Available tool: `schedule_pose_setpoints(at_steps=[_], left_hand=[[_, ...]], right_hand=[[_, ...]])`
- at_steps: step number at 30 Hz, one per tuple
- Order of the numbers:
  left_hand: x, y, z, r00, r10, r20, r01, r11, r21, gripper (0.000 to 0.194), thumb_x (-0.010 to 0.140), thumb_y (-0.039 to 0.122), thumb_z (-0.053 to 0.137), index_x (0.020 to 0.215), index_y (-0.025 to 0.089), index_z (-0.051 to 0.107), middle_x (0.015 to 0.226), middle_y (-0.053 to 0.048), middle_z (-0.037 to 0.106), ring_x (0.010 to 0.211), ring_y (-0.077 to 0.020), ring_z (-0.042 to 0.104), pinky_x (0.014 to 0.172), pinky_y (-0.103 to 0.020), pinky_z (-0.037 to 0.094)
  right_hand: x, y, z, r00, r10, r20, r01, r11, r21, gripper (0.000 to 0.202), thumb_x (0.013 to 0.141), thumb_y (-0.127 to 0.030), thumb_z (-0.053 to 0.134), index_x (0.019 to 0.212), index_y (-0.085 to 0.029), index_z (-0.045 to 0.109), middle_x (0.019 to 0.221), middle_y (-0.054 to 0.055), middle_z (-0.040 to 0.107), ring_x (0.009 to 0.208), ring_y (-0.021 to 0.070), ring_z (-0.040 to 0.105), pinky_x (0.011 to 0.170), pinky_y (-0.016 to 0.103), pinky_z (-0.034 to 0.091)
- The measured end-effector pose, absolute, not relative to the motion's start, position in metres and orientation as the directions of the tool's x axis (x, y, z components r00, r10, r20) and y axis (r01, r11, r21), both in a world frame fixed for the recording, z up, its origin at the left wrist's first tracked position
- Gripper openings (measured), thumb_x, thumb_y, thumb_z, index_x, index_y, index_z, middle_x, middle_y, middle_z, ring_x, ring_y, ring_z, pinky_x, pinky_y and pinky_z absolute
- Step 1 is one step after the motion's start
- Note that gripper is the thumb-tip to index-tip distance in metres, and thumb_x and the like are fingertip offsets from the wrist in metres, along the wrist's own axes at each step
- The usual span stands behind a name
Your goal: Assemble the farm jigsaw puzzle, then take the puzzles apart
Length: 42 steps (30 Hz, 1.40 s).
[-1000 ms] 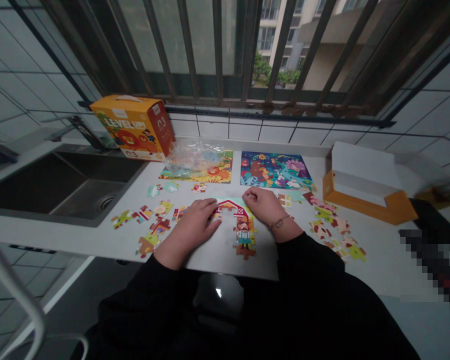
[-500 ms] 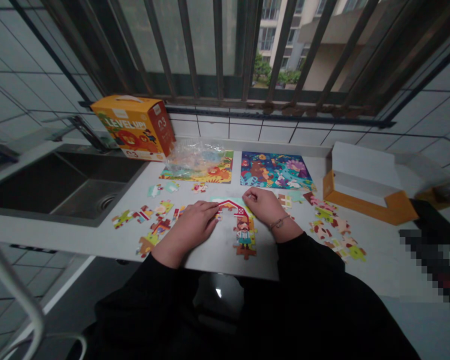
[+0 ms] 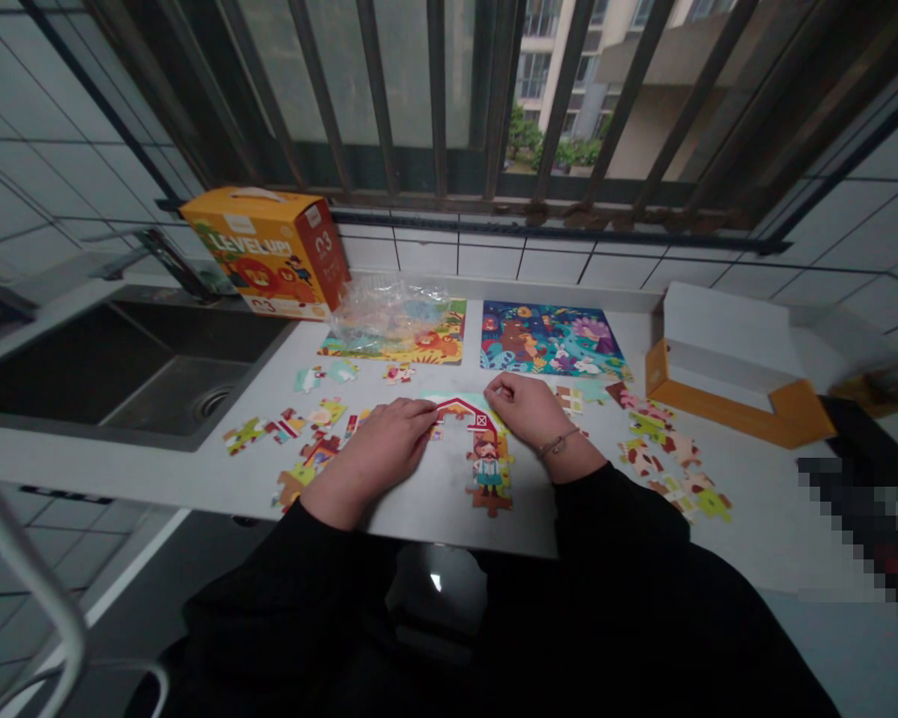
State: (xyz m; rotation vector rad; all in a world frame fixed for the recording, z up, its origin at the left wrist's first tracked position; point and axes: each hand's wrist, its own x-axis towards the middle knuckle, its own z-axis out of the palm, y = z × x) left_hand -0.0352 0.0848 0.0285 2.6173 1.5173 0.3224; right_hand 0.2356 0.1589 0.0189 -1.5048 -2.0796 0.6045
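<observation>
Partly assembled puzzle (image 3: pixel 479 444) lies flat on the pale countertop (image 3: pixel 434 499), near its front edge and directly before the person. Its joined pieces show a red barn roof at the top and, below it, a small standing figure in blue dungarees; the outline is ragged, with open tabs at the lower end. Left hand (image 3: pixel 385 444) rests palm down at the puzzle's upper left, fingers drawn together with their tips on a piece at the barn roof; whether they pinch that piece or merely press it cannot be told. Right hand (image 3: pixel 524 407) sits at the upper right corner, fingers curled and tips pressed to the edge piece; a thin bracelet circles the wrist.

Loose pieces (image 3: pixel 299 439) are scattered left of the hands, and a second scatter (image 3: pixel 663 454) lies to the right. Two finished puzzles lie nearer the window: a yellow one (image 3: pixel 411 344), partly veiled by a crumpled clear bag (image 3: pixel 385 304), and a blue one (image 3: pixel 546 339). An orange puzzle box (image 3: pixel 269 249) stands beside the sink (image 3: pixel 120 359); an open box tray (image 3: pixel 725 369) lies at right.

Hidden or unclear: the hands cover the puzzle's upper corners; prints on the small pieces are too fine to read; a pixelated block masks the right edge.
</observation>
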Motion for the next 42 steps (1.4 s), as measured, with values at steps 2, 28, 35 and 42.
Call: schedule_pose_setpoints(at_steps=[2,28,35,42], left_hand=[[-0.035,0.085,0.028,0.486,0.864,0.131,0.842,-0.504,0.192,0.043,0.109,0.026,0.051,0.149,0.028,0.069,0.148,-0.01,0.071,0.131,-0.0306,0.065,0.109,-0.049,0.052],[-0.038,0.07,0.02,0.361,0.898,0.251,0.833,-0.432,0.346,0.044,0.103,0.025,0.058,0.147,0.022,0.061,0.149,-0.014,0.067,0.138,-0.0301,0.062,0.12,-0.05,0.05],[-0.043,0.065,0.004,0.258,0.892,0.37,0.855,-0.389,0.343,0.042,0.105,0.032,0.06,0.146,0.019,0.062,0.145,-0.016,0.069,0.138,-0.0319,0.062,0.122,-0.054,0.048],[-0.039,0.067,0.003,0.24,0.903,0.357,0.876,-0.359,0.321,0.032,0.105,0.033,0.061,0.132,0.02,0.072,0.139,-0.016,0.074,0.132,-0.0329,0.066,0.118,-0.056,0.05]], right_hand=[[0.236,0.159,0.018,-0.263,0.954,0.141,0.73,0.293,-0.618,0.016,0.099,-0.029,0.067,0.098,-0.022,0.081,0.082,0.003,0.075,0.076,0.018,0.064,0.069,0.028,0.038],[0.236,0.158,0.019,-0.257,0.956,0.143,0.729,0.289,-0.62,0.017,0.1,-0.032,0.067,0.097,-0.022,0.081,0.074,0.0,0.07,0.072,0.0173,0.062,0.066,0.029,0.036],[0.223,0.15,0.021,-0.405,0.886,0.225,0.701,0.459,-0.546,0.014,0.102,-0.026,0.067,0.098,-0.021,0.079,0.087,0.003,0.074,0.085,0.0194,0.064,0.079,0.031,0.043],[0.192,0.134,0.021,-0.691,0.68,0.244,0.575,0.722,-0.384,0.038,0.103,-0.047,0.073,0.133,-0.023,0.076,0.125,0.011,0.07,0.117,0.0281,0.06,0.104,0.042,0.046]])
